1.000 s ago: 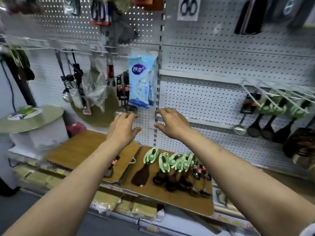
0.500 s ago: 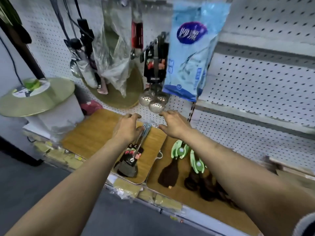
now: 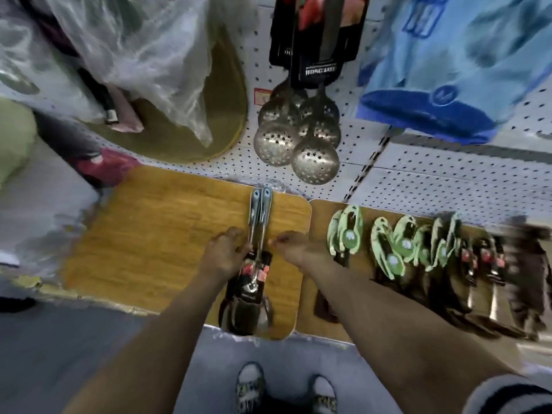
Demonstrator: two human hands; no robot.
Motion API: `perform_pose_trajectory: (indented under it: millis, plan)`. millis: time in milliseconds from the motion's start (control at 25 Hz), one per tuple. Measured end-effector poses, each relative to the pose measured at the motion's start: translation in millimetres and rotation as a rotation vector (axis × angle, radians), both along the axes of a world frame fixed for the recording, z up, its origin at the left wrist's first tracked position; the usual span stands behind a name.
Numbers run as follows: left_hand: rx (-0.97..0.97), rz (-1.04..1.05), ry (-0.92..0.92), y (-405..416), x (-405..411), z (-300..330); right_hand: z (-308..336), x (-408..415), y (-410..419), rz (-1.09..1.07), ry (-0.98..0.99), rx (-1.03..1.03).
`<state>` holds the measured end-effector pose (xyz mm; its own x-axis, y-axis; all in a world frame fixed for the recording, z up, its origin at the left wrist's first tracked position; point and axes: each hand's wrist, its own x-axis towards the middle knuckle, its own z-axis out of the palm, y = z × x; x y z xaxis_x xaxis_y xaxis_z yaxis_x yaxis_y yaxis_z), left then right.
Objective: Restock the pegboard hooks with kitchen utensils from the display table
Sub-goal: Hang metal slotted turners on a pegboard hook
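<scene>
Two steel utensils [image 3: 259, 216] with blue-tipped handles and black card sleeves lie side by side on a wooden board [image 3: 167, 222] on the display table. My left hand [image 3: 225, 253] curls its fingers against their handles from the left. My right hand [image 3: 294, 249] sits just to the right of the handles with its fingertips bunched; I cannot see whether it touches them. Above, several perforated steel skimmers [image 3: 313, 159] hang on the white pegboard [image 3: 433, 180].
A second board [image 3: 319, 210] to the right carries several green-carded dark utensils [image 3: 346, 231]. A blue packet [image 3: 448, 85], a clear plastic bag [image 3: 149, 55] and a round golden disc [image 3: 221, 115] hang on the pegboard. My shoes [image 3: 251, 389] stand below the table edge.
The view has tilted down and moved closer. Both hands dropped from near the hanging skimmers to the steel utensils on the board, the left closing against their handles.
</scene>
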<state>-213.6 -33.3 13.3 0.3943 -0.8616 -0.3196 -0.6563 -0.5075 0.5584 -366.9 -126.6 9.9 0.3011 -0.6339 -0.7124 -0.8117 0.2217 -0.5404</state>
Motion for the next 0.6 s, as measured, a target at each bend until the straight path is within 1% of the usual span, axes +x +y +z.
perform_pose_trajectory:
  millis: [80,160,320,480,600]
  plan:
    - [-0.036,0.02,0.062,-1,8,-17,-24,20,-2,-0.187,-0.071,0.111]
    - [-0.063,0.041,0.124,-1,13,-30,-48,36,-5,-0.366,-0.154,0.17]
    - [-0.058,0.069,0.225,-3,20,-48,-78,52,-8,-0.551,-0.167,0.188]
    - [-0.008,0.058,0.225,-6,20,-54,-70,46,-9,-0.768,-0.293,0.121]
    - [0.067,0.103,0.237,-13,16,-55,-45,25,-5,-0.823,-0.38,0.075]
